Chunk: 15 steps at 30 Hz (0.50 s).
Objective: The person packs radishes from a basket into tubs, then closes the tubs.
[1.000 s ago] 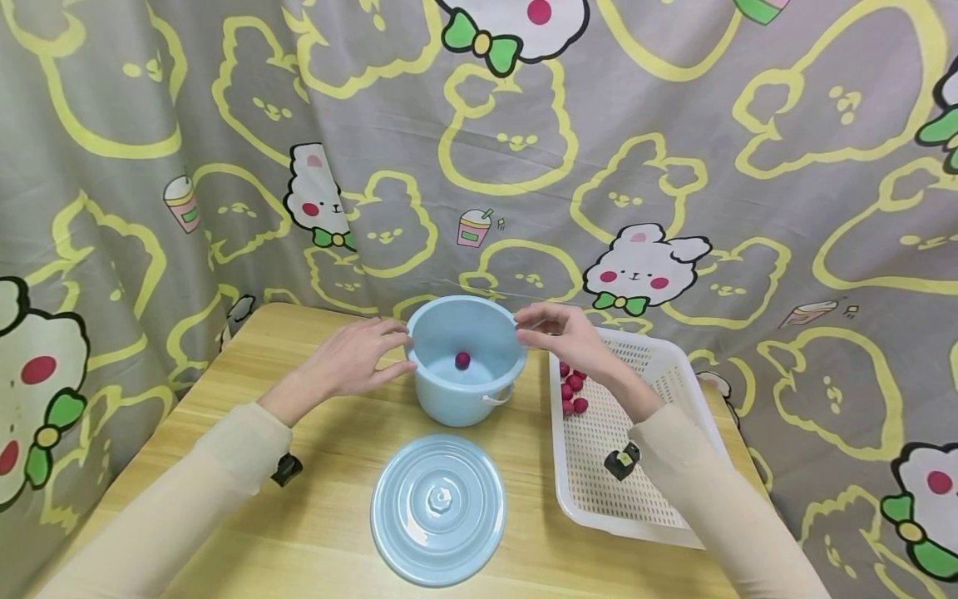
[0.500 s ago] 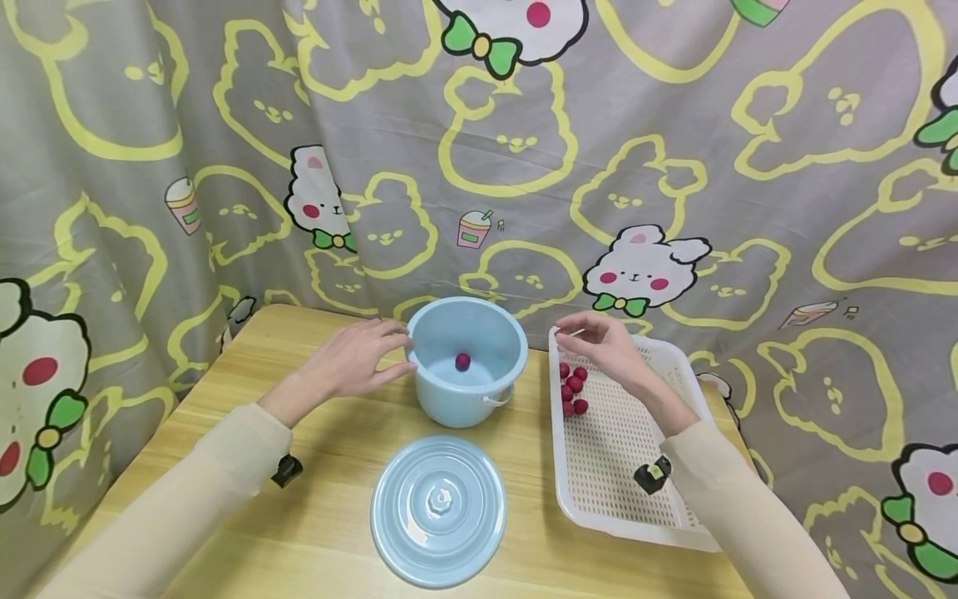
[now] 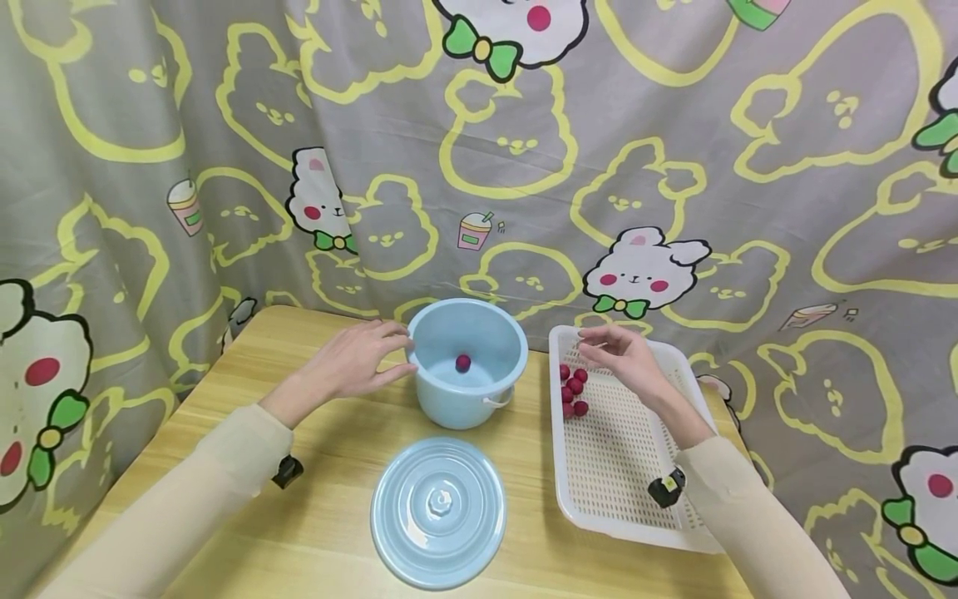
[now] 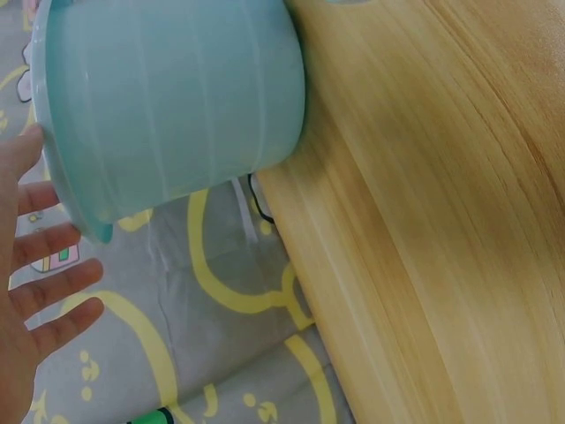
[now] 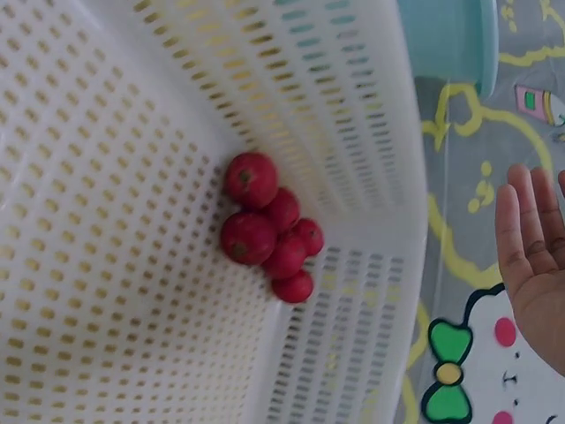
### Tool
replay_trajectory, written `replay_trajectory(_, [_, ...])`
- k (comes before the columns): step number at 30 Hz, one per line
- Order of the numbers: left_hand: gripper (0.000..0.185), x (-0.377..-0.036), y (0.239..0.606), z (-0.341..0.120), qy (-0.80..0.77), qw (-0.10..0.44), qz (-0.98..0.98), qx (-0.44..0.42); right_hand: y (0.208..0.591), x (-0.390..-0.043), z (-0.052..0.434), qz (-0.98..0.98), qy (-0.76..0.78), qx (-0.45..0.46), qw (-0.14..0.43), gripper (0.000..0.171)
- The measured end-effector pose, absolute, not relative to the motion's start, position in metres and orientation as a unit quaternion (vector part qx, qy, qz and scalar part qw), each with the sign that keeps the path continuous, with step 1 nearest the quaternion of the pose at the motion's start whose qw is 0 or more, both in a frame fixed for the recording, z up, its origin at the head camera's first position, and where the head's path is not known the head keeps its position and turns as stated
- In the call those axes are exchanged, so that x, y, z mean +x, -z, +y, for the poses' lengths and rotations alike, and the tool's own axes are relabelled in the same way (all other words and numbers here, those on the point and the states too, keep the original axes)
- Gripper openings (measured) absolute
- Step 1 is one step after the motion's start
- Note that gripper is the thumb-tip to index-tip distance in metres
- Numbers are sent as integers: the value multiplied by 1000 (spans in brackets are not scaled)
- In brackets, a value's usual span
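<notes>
My left fingers (image 3: 389, 333) lie straight and loose, their tips touching the left rim of the light blue bucket (image 3: 467, 398) at mid-frame in the head view; the left hand (image 3: 352, 359) grips nothing, and the left wrist view shows the same spread fingers (image 4: 55, 287) at its left edge beside the bucket's wall (image 4: 177, 106). My right fingers (image 3: 599, 343) are relaxed and slightly bent, holding nothing; the right hand (image 3: 624, 358) hovers over the far left corner of the white perforated basket (image 3: 636, 520), right of centre, just above a cluster of small red fruits (image 3: 572, 389). In the right wrist view the open palm (image 5: 534, 265) sits at the right edge and the red fruits (image 5: 269, 230) huddle against the basket's wall (image 5: 371, 159), touching each other.

The bucket stands upright on the desk (image 3: 329, 466), mouth up, its white handle (image 3: 497, 399) hanging down on the near right side. One red fruit (image 3: 463, 363) lies on the bucket's floor. The basket's long axis runs from the near edge of the desk toward the curtain, just right of the bucket.

The round blue lid (image 3: 438, 509) lies flat, knob up, at lower centre, near the bucket but apart from it. A rabbit-print curtain (image 3: 674, 166) fills the upper frame.
</notes>
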<state>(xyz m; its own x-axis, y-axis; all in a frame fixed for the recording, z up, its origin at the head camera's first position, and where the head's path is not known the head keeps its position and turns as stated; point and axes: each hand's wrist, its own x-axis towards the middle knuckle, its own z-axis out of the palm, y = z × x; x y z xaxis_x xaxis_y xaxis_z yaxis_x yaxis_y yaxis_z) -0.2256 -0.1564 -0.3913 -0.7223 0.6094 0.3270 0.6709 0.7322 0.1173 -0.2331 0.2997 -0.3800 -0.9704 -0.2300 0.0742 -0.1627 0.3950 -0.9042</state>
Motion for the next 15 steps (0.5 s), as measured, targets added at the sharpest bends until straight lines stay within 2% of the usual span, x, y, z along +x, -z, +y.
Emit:
replay_trajectory(6, [42, -226, 392, -157, 115, 133, -921, -347, 392, -238, 312, 846, 523, -100, 35, 50])
replay_trajectory(15, [42, -226, 392, -158, 113, 133, -921, -347, 409, -250, 331, 858, 504, -79, 51, 50])
